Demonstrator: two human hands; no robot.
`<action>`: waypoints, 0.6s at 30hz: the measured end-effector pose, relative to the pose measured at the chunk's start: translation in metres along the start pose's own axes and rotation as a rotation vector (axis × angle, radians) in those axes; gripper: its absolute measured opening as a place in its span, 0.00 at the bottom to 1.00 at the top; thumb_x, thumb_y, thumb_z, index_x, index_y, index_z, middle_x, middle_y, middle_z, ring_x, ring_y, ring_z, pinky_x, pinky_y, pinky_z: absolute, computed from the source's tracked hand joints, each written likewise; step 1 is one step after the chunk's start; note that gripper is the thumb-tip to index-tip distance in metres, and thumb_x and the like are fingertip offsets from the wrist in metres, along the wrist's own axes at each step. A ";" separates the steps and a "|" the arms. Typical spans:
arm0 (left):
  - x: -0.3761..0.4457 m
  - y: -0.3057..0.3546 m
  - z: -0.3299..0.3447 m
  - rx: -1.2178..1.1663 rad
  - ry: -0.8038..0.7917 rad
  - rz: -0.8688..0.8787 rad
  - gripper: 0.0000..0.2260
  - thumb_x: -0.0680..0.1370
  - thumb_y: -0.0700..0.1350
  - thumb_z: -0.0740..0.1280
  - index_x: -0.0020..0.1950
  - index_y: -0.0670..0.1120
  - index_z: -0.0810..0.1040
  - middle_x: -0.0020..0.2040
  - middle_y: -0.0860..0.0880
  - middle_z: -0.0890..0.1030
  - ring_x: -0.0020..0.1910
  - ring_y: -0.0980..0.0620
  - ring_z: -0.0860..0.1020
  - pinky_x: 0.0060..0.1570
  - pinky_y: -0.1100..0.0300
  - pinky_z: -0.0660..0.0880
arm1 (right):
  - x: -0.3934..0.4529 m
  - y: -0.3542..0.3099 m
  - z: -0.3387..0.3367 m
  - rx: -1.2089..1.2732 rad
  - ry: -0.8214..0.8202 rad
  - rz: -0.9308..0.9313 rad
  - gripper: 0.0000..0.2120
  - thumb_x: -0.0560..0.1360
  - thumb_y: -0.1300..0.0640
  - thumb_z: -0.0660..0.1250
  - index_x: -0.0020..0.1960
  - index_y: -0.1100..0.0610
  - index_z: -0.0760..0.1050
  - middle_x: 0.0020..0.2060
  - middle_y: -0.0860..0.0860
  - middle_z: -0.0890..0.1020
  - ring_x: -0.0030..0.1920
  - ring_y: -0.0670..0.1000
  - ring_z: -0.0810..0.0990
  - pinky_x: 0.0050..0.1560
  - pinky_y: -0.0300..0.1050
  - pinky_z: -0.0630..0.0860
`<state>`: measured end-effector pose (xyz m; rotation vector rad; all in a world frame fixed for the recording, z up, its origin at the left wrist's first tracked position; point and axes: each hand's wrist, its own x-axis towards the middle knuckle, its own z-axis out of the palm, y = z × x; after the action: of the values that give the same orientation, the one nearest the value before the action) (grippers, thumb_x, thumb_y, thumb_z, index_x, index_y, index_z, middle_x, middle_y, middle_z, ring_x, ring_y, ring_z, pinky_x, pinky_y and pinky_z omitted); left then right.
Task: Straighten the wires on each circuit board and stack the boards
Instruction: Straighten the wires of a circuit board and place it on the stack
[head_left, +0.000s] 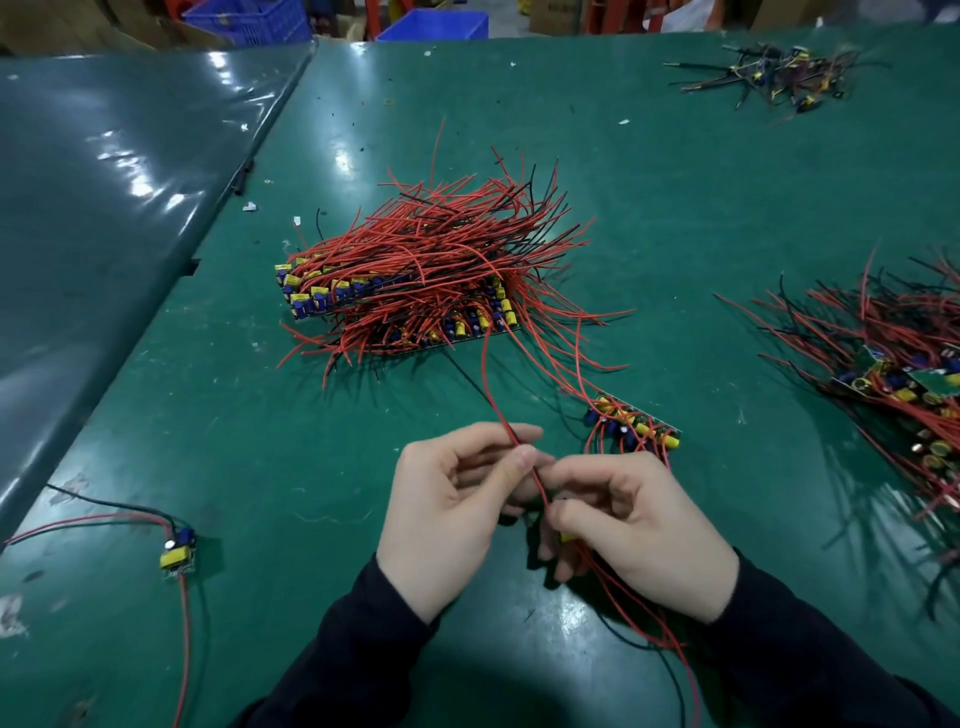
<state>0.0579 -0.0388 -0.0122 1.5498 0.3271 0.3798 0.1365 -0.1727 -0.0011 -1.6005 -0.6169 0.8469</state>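
Both hands work just below the big stack (400, 291) of boards — a heap of red and black wires fanned over rows of yellow and blue parts on the green table (701, 208). The left hand (452, 514) pinches a red wire (493, 384) between thumb and forefinger, the other fingers loosely curled; the wire runs up from the pinch toward the stack's near edge. The right hand (634, 530) has its fingers curled round a small board (567, 537), mostly hidden, only a yellow part showing at the fingertips, with more red wires trailing from under the palm toward the person. A short row of boards (631, 427) lies below and right of the stack, just above the right hand. Well right of the stack sits a loose pile (893, 374) of tangled boards, and far above that a smaller clump (774, 73). A single board (178, 555) lies well below and left of the stack — wires sprawled.
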 end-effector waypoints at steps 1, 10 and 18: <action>0.001 0.000 -0.001 -0.019 0.016 -0.011 0.06 0.76 0.35 0.66 0.45 0.43 0.82 0.38 0.46 0.85 0.32 0.56 0.80 0.32 0.65 0.76 | 0.000 0.000 0.001 -0.012 -0.001 0.002 0.12 0.73 0.73 0.61 0.42 0.61 0.80 0.27 0.56 0.80 0.25 0.53 0.78 0.29 0.44 0.76; 0.003 0.002 -0.001 -0.111 0.087 -0.064 0.06 0.76 0.35 0.65 0.44 0.39 0.81 0.36 0.42 0.84 0.31 0.50 0.81 0.30 0.62 0.77 | -0.001 0.003 0.001 -0.094 0.044 -0.098 0.11 0.75 0.64 0.66 0.35 0.58 0.80 0.27 0.55 0.80 0.27 0.54 0.80 0.31 0.45 0.77; 0.003 0.005 -0.004 -0.208 0.127 -0.105 0.08 0.76 0.33 0.63 0.43 0.41 0.81 0.35 0.42 0.83 0.33 0.47 0.82 0.31 0.61 0.78 | -0.003 0.005 0.001 -0.250 0.013 -0.185 0.09 0.72 0.56 0.66 0.34 0.55 0.80 0.26 0.59 0.78 0.26 0.52 0.79 0.30 0.41 0.75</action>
<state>0.0592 -0.0339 -0.0068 1.3024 0.4515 0.4176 0.1340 -0.1752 -0.0054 -1.7392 -0.8742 0.6408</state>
